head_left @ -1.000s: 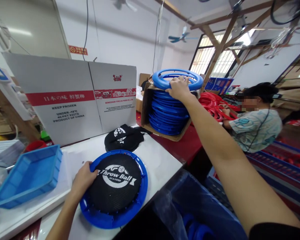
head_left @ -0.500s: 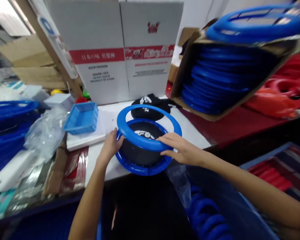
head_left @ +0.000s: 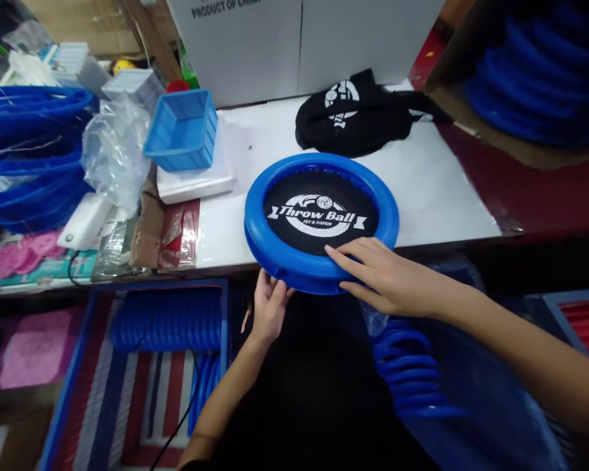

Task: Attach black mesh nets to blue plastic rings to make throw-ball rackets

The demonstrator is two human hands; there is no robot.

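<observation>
A blue plastic ring [head_left: 294, 254] lies over a round blue frame [head_left: 307, 284] that holds a black mesh disc [head_left: 294, 229] printed "Throw Ball". At the near edge, a gap shows between ring and frame. My left hand [head_left: 269, 307] is closed on the frame's near-left rim, its fingertips partly hidden underneath. On the near right, my right hand [head_left: 390, 275] grips the ring, fingers across the top and thumb lower at the frame's edge. Behind the ring, several black printed mesh discs [head_left: 353, 121] lie stacked on the white tabletop [head_left: 451, 190].
A light blue bin [head_left: 181, 131] rests on white boards to the left, near a clear plastic bag [head_left: 115, 150] and stacked blue frames [head_left: 34, 163]. White cartons [head_left: 353, 46] stand behind. A cardboard box of blue rings [head_left: 530, 72] is at right; a crate [head_left: 167, 288] sits below left.
The blue ring has come down from above the frame onto it. My left hand has moved from the left side to the near edge. The view has tilted down.
</observation>
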